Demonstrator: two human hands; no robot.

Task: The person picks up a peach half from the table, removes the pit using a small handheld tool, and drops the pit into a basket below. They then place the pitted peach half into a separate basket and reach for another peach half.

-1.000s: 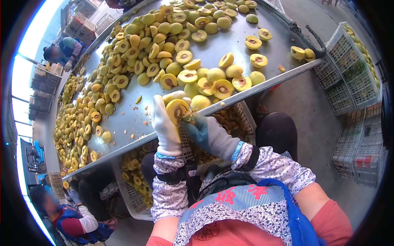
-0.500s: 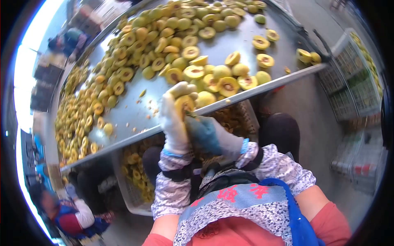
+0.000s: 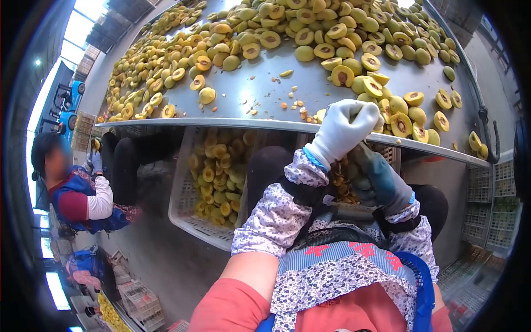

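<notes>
My left hand [image 3: 347, 128], in a white glove, is raised at the table's near edge with its fingers curled closed. Whatever it may hold is hidden. Below and to its right, my right hand [image 3: 381, 180] wears a blue-grey glove and is also closed; I cannot make out anything in its grip. Just beyond my left hand lie halved yellow-green stone fruits [image 3: 401, 125] with brown centres. Many more fruit halves [image 3: 270, 39] are heaped across the metal table [image 3: 238, 97]. Under my hands a crate holds brownish scraps [image 3: 345, 182], partly covered by my gloves.
A white plastic crate [image 3: 207, 239] of fruit halves stands below the table, left of my legs. Another person [image 3: 83, 188] sits at the left, and a further person [image 3: 88, 265] is behind. Stacked crates [image 3: 492, 193] stand at the right. Small bits [image 3: 251, 105] litter the tabletop.
My view has swung left, so the table and hands appear farther right. The fruit half seen in my left hand no longer shows. My right hand has drawn lower, away from the left.
</notes>
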